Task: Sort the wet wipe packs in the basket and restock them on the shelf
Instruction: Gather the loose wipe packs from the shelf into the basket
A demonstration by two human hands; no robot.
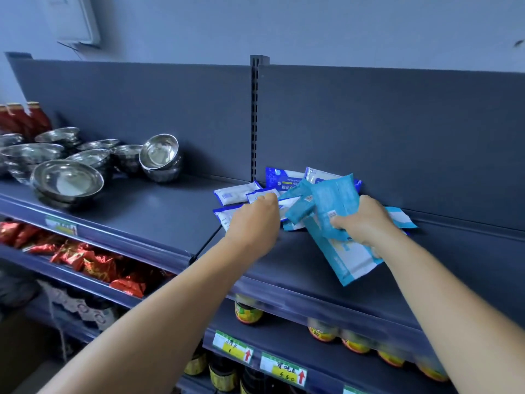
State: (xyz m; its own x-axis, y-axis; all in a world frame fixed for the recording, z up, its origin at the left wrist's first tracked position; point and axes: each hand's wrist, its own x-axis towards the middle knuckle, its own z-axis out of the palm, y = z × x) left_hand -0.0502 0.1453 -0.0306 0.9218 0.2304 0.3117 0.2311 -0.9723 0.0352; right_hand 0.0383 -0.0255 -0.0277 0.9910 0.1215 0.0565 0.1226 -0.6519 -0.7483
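On the dark grey shelf (pixel 170 211) lies a loose heap of wet wipe packs. Several white packs with blue edges (pixel 233 194) lie at its left, and two dark blue packs (pixel 279 177) lean on the back panel. My left hand (pixel 254 220) reaches over the white packs and its fingertips pinch one of them (pixel 260 195). My right hand (pixel 366 220) grips a fanned bunch of light blue packs (pixel 332 203), the longest of which (pixel 349 260) hangs toward the shelf's front. The basket is out of view.
Stacked steel bowls (pixel 68 180) and one tilted stack (pixel 160 157) fill the shelf's left part, with red bottles (pixel 22 118) behind. Below are red foil bags (pixel 85 260), jars (pixel 248 311) and price tags (pixel 233 346). A slotted upright (pixel 254 118) divides the back panel.
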